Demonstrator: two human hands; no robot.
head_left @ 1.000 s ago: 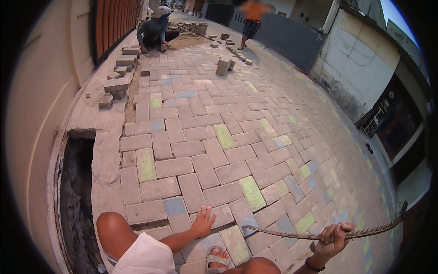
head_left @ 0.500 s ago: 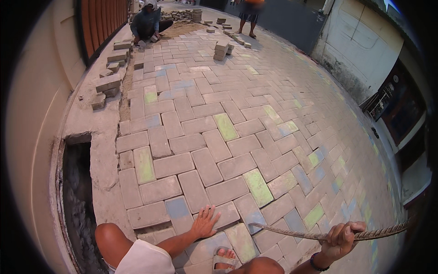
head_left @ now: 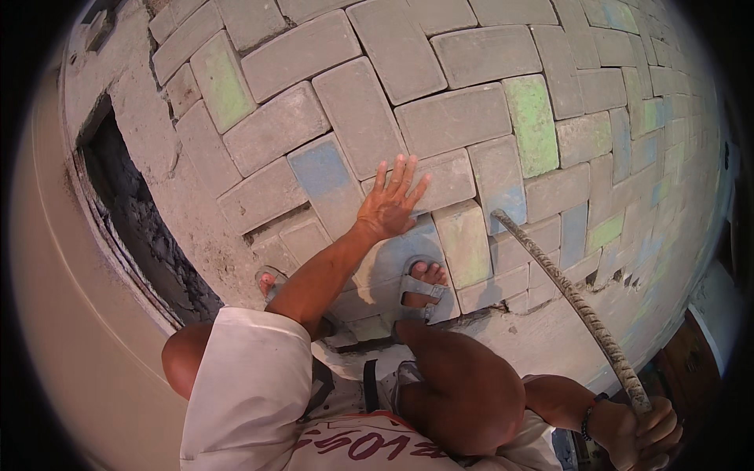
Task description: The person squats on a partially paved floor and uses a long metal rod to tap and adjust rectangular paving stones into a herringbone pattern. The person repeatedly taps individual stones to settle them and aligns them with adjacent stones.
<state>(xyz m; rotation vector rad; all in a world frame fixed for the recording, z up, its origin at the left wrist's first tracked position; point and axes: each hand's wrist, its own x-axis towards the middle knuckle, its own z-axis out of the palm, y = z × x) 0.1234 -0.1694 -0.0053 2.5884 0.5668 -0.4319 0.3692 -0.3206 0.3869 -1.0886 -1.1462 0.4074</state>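
Note:
My left hand (head_left: 389,208) lies with fingers spread on the pavers, partly over a grey paver (head_left: 444,180) in front of my sandalled foot (head_left: 424,284). At the lower right, my right hand (head_left: 648,439) is wrapped round the end of a long ribbed steel bar (head_left: 577,302), slightly bent. The bar slants up to the left, and its thin tip meets the blue-tinted end of another paver (head_left: 499,177). Whether that tip rests on the surface or sits in the joint, I cannot tell. A green-painted paver (head_left: 532,125) lies just beyond it.
To the left, an open drain slot (head_left: 137,212) runs along the base of a beige wall (head_left: 71,337). A gap (head_left: 275,222) shows between pavers left of my left hand. Bare concrete (head_left: 542,328) borders the paving near my right knee (head_left: 471,392).
The view has tilted down, bringing the pavers nearer and taking the other people out of sight. The bar now slants more steeply, its gripped end lower. My left hand stays flat on the paving.

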